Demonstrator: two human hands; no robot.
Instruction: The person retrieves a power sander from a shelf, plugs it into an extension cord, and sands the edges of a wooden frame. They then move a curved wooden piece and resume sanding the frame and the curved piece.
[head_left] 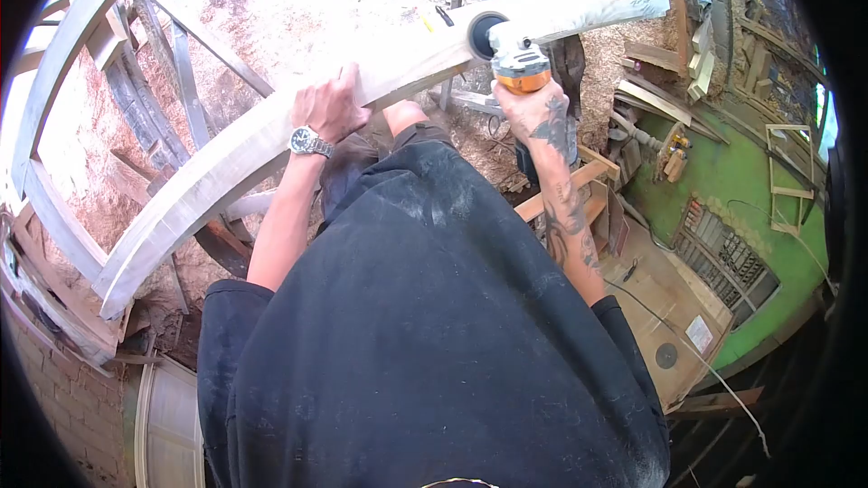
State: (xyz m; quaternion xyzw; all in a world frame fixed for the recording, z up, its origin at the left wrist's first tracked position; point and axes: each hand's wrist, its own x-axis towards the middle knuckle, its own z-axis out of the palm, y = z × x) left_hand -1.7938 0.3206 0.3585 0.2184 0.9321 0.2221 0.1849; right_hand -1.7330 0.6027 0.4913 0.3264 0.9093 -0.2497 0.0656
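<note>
A long curved wooden beam (212, 167) stretches from the lower left to the upper right in front of me. My left hand (330, 108), with a watch on the wrist, grips the beam near its middle, fingers over the top edge. In my right hand (533, 108) is an orange and silver angle grinder (522, 68). Its dark round disc (488, 34) is at the beam's surface, right of my left hand. A dark marker-like object (444, 15) lies by the beam's far edge.
Another curved wooden frame (68, 45) stands at the left. Wood shavings cover the ground (271, 0). At the right are scrap boards (655, 101), a green surface (723, 149), a brown panel (665, 307) and a loose cable (723, 380).
</note>
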